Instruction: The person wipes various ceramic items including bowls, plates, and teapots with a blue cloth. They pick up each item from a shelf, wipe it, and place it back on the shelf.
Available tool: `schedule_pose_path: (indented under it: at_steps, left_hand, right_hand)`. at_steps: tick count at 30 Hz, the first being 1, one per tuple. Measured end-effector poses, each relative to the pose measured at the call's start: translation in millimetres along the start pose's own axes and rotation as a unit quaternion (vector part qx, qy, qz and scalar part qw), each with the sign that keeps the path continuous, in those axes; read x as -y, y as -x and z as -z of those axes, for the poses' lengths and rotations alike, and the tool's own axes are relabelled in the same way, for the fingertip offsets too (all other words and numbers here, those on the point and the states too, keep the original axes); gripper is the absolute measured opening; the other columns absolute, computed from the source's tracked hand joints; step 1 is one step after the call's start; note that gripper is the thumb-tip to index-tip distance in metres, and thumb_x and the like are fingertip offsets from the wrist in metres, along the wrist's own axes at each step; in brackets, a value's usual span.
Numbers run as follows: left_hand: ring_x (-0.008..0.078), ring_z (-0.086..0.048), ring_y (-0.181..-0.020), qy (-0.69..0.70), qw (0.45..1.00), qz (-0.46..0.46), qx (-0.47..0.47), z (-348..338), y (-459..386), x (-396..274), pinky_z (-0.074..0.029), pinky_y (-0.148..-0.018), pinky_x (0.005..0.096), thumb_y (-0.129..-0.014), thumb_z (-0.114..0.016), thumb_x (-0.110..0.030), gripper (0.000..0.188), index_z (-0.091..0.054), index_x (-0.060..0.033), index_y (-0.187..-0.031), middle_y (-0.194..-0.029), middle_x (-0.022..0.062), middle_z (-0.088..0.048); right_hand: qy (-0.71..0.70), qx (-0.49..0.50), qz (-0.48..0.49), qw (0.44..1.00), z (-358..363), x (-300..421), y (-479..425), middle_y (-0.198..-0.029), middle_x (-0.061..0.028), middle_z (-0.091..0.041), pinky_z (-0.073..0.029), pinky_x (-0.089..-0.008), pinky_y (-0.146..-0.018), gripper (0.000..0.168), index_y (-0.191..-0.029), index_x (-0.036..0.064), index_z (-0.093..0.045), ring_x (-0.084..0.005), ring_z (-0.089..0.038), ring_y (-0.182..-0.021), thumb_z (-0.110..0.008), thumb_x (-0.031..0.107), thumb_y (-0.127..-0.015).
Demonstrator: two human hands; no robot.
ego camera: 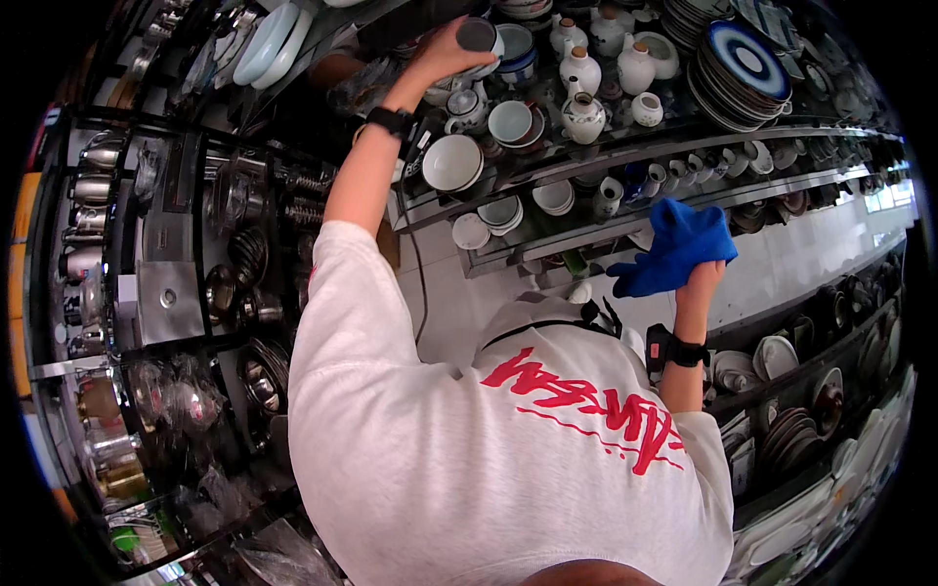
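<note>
At the top of the view my left hand (442,53) reaches over the upper shelf and grips a small round cup (477,35) with a grey inside. Right beside it stands a blue-banded bowl (516,53). Below the hand are a small teapot (464,102), a white bowl (452,162) with a dark rim and another white bowl (510,121). My right hand (703,278) holds a bunched blue cloth (681,245) in front of the lower shelf, apart from the dishes. The cloth hides most of its fingers.
White stoppered bottles (580,71) and a stack of blue-rimmed plates (749,62) stand on the upper shelf. Small vases (608,196) line the tier beneath. Metalware fills a rack (168,297) at left; plates (795,439) stand at right. A cable (423,282) hangs over the tiled floor.
</note>
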State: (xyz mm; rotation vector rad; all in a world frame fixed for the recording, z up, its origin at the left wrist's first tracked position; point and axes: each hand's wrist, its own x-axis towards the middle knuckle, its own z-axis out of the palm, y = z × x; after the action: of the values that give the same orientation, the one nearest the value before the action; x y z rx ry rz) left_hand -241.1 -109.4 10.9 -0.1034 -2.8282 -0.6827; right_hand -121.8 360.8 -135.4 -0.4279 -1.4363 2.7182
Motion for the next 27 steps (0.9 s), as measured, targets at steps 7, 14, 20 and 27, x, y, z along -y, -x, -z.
schedule_pose_path:
  at_steps: [7, 14, 20, 27]
  left_hand:
    - [0.0265, -0.053, -0.105, 0.116, 0.990, 0.032, 0.076, -34, -68, 6, -0.042, -0.086, 0.0343, -0.064, -0.072, -0.053, 0.069, -0.054, -0.0077, -0.113, -0.113, 0.0135, -0.056]
    - [0.0357, -0.039, -0.124, -0.037, 0.991, 0.086, 0.092, -36, -69, -1, -0.039, -0.098, 0.0421, -0.057, -0.074, -0.060, 0.110, -0.031, 0.0022, -0.136, -0.136, 0.0242, -0.036]
    - [0.0350, -0.042, -0.123, -0.031, 0.992, 0.075, 0.096, -35, -66, -14, -0.039, -0.098, 0.0411, -0.056, -0.074, -0.063, 0.110, -0.033, 0.0029, -0.135, -0.134, 0.0237, -0.040]
    - [0.0343, -0.040, -0.124, -0.044, 0.994, 0.057, 0.083, -47, -69, -3, -0.039, -0.098, 0.0421, -0.055, -0.071, -0.068, 0.112, -0.035, 0.0013, -0.135, -0.137, 0.0232, -0.036]
  right_hand:
    - [0.034, -0.043, 0.035, 0.998, 35, 18, 2, -0.120, -0.0140, -0.053, -0.048, -0.0423, -0.089, 0.038, -0.127, 0.001, -0.040, -0.0288, -0.056, -0.104, -0.045, 0.021, -0.095]
    - [0.028, -0.084, 0.013, 0.996, 41, 27, 8, -0.120, -0.0139, -0.053, -0.048, -0.0408, -0.088, 0.037, -0.127, 0.001, -0.041, -0.0277, -0.056, -0.103, -0.045, 0.019, -0.095]
    - [0.026, -0.041, 0.024, 0.999, 29, 29, 8, -0.122, -0.0127, -0.051, -0.046, -0.0399, -0.090, 0.038, -0.128, 0.001, -0.039, -0.0265, -0.054, -0.107, -0.043, 0.020, -0.095]
    - [0.050, -0.038, 0.023, 0.998, 31, 23, 2, -0.125, -0.0131, -0.050, -0.045, -0.0406, -0.091, 0.040, -0.130, 0.002, -0.038, -0.0275, -0.054, -0.107, -0.043, 0.021, -0.095]
